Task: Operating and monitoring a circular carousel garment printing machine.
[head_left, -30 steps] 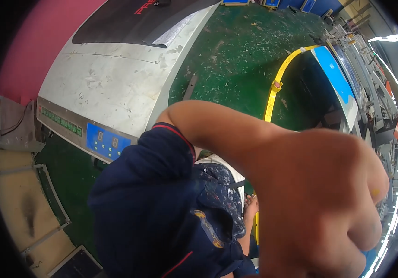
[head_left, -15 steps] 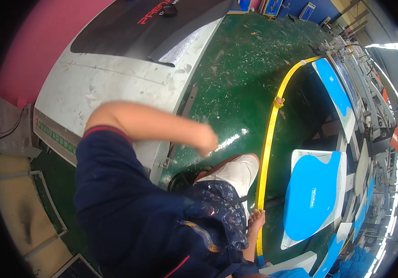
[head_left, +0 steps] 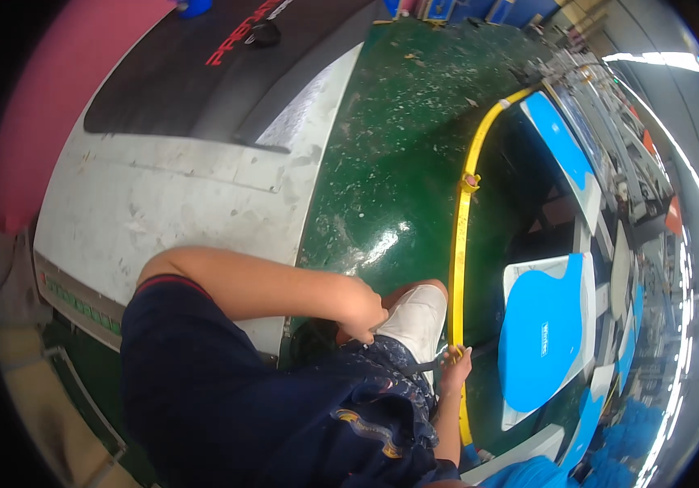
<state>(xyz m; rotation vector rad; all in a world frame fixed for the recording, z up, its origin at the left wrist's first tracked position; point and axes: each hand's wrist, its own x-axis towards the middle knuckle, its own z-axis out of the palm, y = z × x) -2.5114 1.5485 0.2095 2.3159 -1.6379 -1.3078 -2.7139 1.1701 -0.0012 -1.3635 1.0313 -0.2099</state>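
Watching left hand (head_left: 359,311): folded, six o'clock by apron (head_left: 378,363), contents hidden.
Right hand (head_left: 454,368): half-curled by yellow rail (head_left: 458,252), five o'clock, hold unclear.
Yellow rail: light touch suits.

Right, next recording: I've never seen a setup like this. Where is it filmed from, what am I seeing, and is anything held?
There is no robot: a person works bare-handed. A fisheye camera on their head looks down, so straight edges bend. At left, a pale tabletop carries a black mat with a small dark object on it. At right are blue-and-white boards. The left hand is at the waist, near the white shorts; the right hand is by a yellow rail and dark strap. I can't tell whether either holds anything.
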